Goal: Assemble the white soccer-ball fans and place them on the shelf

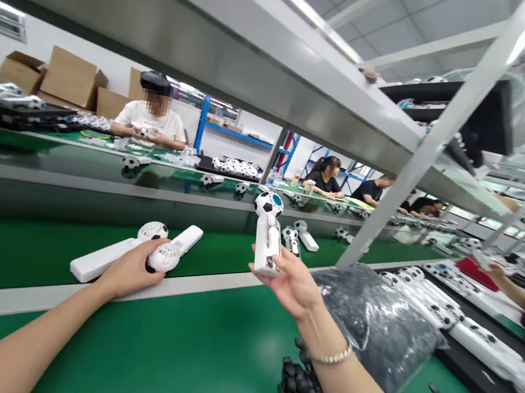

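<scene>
My right hand (295, 285) holds up a white handheld fan (267, 238) by the lower end of its handle. Its soccer-ball head with a blue centre points upward, and the handle's inner parts show. At the near edge of the green belt, my left hand (133, 270) closes round the head of another handheld fan (166, 257), whose white handle slants away to the upper right. Beside that hand lies a further fan (102, 258), its handle toward the lower left. Behind my raised right hand, a fan with an opened handle (292, 240) rests on the belt.
A grey plastic bag (373, 318) lies right of my right arm, near a pile of small black parts (304, 390). Black trays (466, 368) of fans line the right side. A slanted white post (449, 131) and an overhead shelf (247, 51) frame the bench. Co-workers sit opposite.
</scene>
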`<state>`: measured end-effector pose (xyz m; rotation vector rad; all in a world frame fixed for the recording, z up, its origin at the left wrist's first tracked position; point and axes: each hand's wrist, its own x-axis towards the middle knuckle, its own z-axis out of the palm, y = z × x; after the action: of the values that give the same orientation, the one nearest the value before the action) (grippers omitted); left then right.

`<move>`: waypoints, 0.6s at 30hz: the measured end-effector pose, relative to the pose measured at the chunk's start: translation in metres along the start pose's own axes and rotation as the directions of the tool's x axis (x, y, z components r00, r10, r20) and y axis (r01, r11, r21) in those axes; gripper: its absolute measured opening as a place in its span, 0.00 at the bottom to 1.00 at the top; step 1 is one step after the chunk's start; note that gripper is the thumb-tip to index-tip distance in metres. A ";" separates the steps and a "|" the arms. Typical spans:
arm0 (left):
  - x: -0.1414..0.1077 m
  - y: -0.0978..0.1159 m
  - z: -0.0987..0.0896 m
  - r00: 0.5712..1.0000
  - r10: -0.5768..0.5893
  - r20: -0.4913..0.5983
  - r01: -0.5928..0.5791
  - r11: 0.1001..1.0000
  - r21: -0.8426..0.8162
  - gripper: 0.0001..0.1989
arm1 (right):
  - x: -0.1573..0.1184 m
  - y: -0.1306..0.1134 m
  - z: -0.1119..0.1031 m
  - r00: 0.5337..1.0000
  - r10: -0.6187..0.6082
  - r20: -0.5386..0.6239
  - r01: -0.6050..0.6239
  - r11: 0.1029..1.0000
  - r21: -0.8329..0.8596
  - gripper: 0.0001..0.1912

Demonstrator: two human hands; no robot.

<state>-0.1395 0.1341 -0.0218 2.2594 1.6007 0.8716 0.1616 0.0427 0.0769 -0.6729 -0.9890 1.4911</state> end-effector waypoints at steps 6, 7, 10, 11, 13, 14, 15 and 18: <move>-0.028 0.040 0.011 0.989 0.119 -0.083 -0.119 0.993 0.000 0.29 | -0.099 -0.029 0.022 0.981 -0.166 0.103 0.167 0.986 -0.003 0.26; -0.037 0.051 0.014 0.989 0.118 -0.091 -0.120 0.993 -0.009 0.29 | -0.107 -0.029 0.021 0.973 -0.214 0.083 0.215 0.977 -0.005 0.28; -0.071 0.081 0.021 0.984 0.163 -0.074 -0.165 0.986 -0.011 0.27 | -0.121 -0.024 0.015 0.913 -0.407 -0.018 0.405 0.912 -0.068 0.33; -0.083 0.090 0.023 0.979 0.194 -0.065 -0.195 0.981 0.001 0.27 | -0.123 -0.022 0.012 0.882 -0.468 -0.046 0.463 0.881 -0.095 0.34; -0.106 0.102 0.025 0.963 0.265 -0.053 -0.263 0.964 0.038 0.25 | -0.126 -0.015 0.007 0.834 -0.546 -0.080 0.535 0.836 -0.123 0.35; -0.117 0.106 0.025 0.953 0.300 -0.048 -0.297 0.953 0.061 0.25 | -0.127 -0.012 0.005 0.824 -0.559 -0.093 0.548 0.827 -0.121 0.35; -0.127 0.110 0.025 0.939 0.343 -0.040 -0.338 0.937 0.087 0.25 | -0.128 -0.009 0.002 0.822 -0.559 -0.106 0.549 0.828 -0.113 0.35; -0.153 0.116 0.022 0.843 0.537 0.009 -0.530 0.829 0.176 0.29 | -0.128 -0.004 -0.007 0.843 -0.513 -0.163 0.508 0.858 -0.076 0.34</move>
<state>-0.0709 -0.0460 -0.0306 2.9023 1.0879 0.9294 0.1913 -0.0809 0.0616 -0.4989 -0.9594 0.9290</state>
